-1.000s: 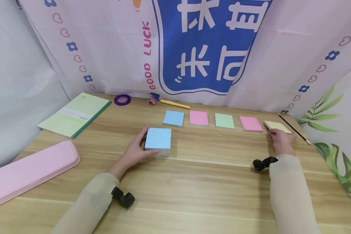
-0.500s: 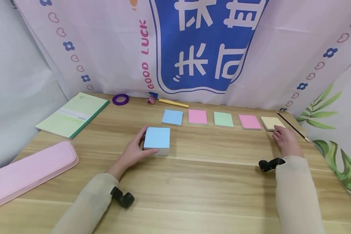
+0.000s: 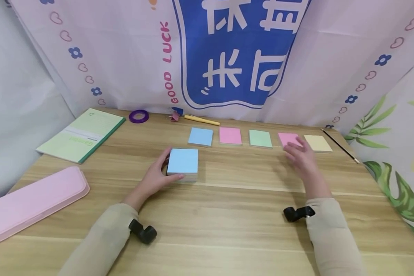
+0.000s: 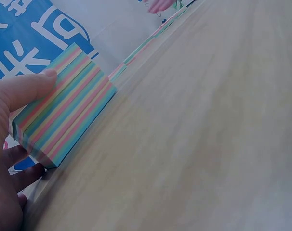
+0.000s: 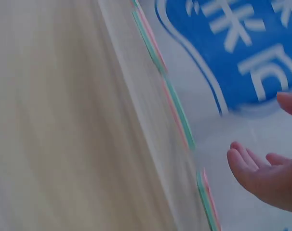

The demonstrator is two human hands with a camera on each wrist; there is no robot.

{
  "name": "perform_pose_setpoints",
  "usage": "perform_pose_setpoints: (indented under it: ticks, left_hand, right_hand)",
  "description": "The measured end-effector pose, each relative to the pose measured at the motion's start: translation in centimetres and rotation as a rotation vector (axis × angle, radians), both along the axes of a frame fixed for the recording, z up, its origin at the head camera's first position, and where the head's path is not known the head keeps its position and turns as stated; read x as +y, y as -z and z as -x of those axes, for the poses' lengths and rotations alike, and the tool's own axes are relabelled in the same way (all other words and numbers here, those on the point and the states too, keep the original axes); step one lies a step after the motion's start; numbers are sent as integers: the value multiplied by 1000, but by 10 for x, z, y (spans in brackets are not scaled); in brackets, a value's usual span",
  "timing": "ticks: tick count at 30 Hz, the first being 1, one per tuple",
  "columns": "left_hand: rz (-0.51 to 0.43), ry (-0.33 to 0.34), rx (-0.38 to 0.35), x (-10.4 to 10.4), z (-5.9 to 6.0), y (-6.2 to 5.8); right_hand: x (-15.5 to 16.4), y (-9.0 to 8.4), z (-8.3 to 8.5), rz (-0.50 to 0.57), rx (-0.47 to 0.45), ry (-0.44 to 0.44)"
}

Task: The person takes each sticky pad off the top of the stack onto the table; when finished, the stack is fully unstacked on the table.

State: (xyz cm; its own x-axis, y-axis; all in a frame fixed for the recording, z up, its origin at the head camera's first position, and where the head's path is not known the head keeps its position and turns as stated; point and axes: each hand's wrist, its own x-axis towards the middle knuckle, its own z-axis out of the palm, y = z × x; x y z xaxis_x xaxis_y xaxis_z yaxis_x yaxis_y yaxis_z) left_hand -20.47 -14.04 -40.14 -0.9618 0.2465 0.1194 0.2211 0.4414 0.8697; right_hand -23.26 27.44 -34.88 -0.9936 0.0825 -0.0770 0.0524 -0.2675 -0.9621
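left grip (image 3: 155,178): clamped on note block (image 3: 183,161) from left | right grip (image 3: 303,158): apart, near rightmost pink pad (image 3: 287,138)

On table (image 3: 227,230), left of sticky-note block (image 3: 182,163), pencil case (image 3: 37,207) with notebook (image 3: 82,135) behind; behind block and off to its right, row of five note pads (image 3: 260,138), then pencil (image 3: 340,146).

Bare wood-grain tabletop (image 3: 227,218) offers a wide passage between the left hand (image 3: 154,178), gripping a thick square blue-topped paper stack (image 3: 183,161), and the raised right hand (image 3: 301,155). Beyond, a row of five thin square coloured paper pads (image 3: 260,138) leaves only narrow gaps, with a white printed fabric backdrop (image 3: 127,57) closing the rear. A long pink lidded case (image 3: 37,201) obstructs the left side.
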Motion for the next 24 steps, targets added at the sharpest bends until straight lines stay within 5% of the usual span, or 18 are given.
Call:
perform_pose_setpoints:
  ticks: [7, 15, 24]
  left_hand:
    - [-18, -4, 8, 1, -1, -1]
    - [-24, 5, 18, -1, 0, 0]
    - [-28, -3, 28, 2, 1, 0]
  right_hand:
    - [-74, 3, -1, -265, 165, -290]
    - [-145, 6, -6, -436, 191, -676]
    - [-189, 24, 1, -544, 223, -760]
